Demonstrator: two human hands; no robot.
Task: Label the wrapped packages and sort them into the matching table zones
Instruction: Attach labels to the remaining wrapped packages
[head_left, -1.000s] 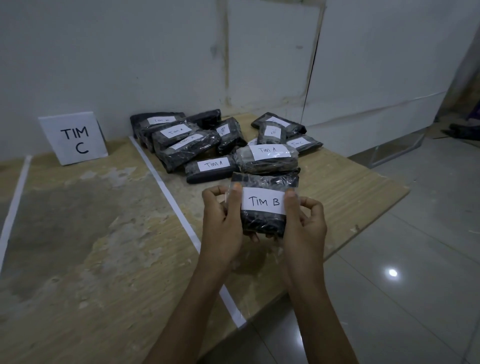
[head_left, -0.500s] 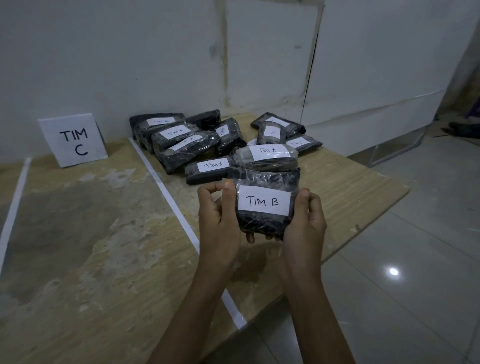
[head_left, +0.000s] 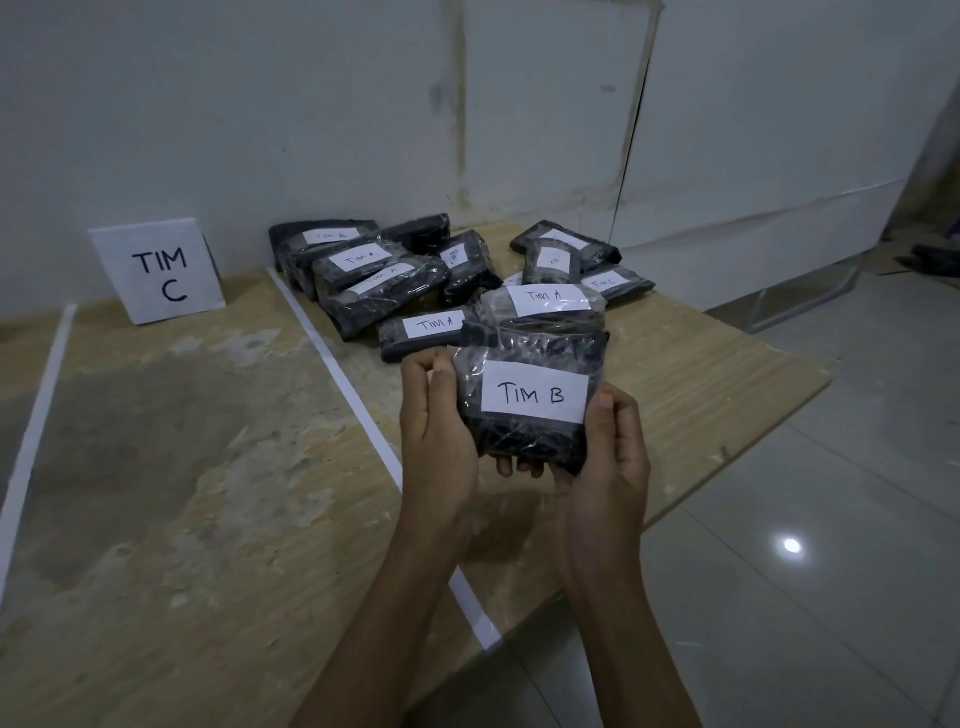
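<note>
Dim and cool overall, with a bluish-grey cast and slight grain. One small bright glare spot on the glossy floor tiles (head_left: 791, 545), from a light overhead. Soft, faint shadow on the table (head_left: 156, 493) beneath the forearms. Sharp at the white label (head_left: 535, 392), its writing crisp; softer on the far packages (head_left: 363, 270), some writing unreadable. Wide-angle bending toward the edges, wall seams (head_left: 631, 130) leaning.

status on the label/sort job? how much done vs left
Done: most packages in the pile carry labels, mainly TIM A. In hand: the left hand and right hand hold the TIM B package above the table, label on. Left: sorting. The zone by the TIM C sign holds no packages; the pile looks unsorted.
</note>
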